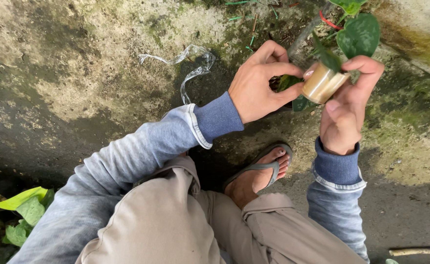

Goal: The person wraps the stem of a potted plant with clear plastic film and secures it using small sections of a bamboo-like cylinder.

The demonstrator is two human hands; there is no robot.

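In the upper right of the frame our right hand [346, 112] has its grip clamped on the roll of tape [323, 83], our left hand [260, 83] pinches at its edge, and no strip is pulled free yet, beside the green leaves [360, 34].

A weathered concrete ground [68, 78], stained with green moss and pale patches, fills the frame and darkens toward the lower right. A crumpled strip of clear plastic [190, 63] lies on it at upper centre. Bits of green and red litter [247, 29] are scattered along the top edge. A foot in a grey flip-flop [261, 173] rests flat on the concrete at centre. A pale stick [418, 251] lies at the lower right edge, and leafy green plants [14, 212] crowd the lower left corner.
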